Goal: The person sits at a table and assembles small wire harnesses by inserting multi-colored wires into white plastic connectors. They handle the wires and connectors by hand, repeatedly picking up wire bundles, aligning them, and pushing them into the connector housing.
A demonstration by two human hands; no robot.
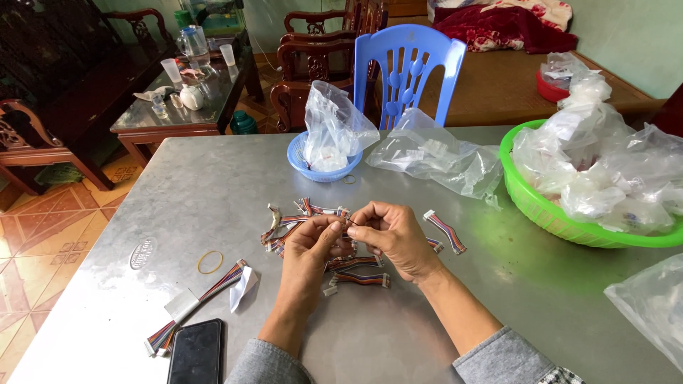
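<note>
My left hand point(311, 245) and my right hand point(393, 236) meet over the middle of a grey metal table point(213, 192). Their fingertips pinch together on a short multicoloured ribbon cable with white plugs point(346, 223). Several more of these short cables point(356, 279) lie scattered under and around both hands, one point(446, 231) just right of my right hand. A longer bundle of ribbon cable point(199, 302) lies at the lower left, beside a folded white paper point(243, 286).
A black phone point(194, 352) lies at the table's near edge and a rubber band point(210, 262) to the left. A blue bowl point(306, 165) holds a plastic bag. A green basket point(530, 203) full of clear bags stands at right. A blue plastic chair point(408, 67) stands behind.
</note>
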